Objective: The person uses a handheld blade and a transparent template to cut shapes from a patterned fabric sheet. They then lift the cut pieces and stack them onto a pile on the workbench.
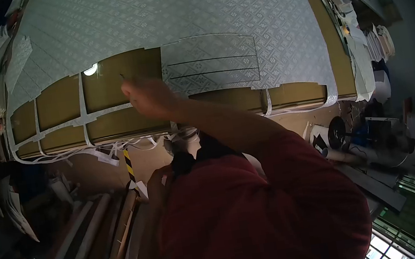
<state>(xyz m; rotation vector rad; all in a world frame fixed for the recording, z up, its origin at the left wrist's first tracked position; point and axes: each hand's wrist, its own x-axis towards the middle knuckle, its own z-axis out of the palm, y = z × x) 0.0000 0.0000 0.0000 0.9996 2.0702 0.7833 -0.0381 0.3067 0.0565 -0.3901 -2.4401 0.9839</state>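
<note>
Diamond-patterned grey sheet (178, 8) lay across the worktop (105, 94), cut-outs along its near edge. The right hand (151, 96), over one cut-out, was curled tightly about a slim dark tool (122, 77), type unclear. Left hand (159, 177) was low; grip not discernible.

I count one table (339, 67) and, on it, one patterned fabric sheet (173, 6). One person (220, 213) is at the table's near edge, with two hands: one right hand (151, 96) above the table, gripping one thin dark tool (122, 76), and one left hand (157, 179) short of it. On the table's near side: one black-and-yellow striped strip (128, 165) and several long rolls (87, 238), too dim to total.
</note>
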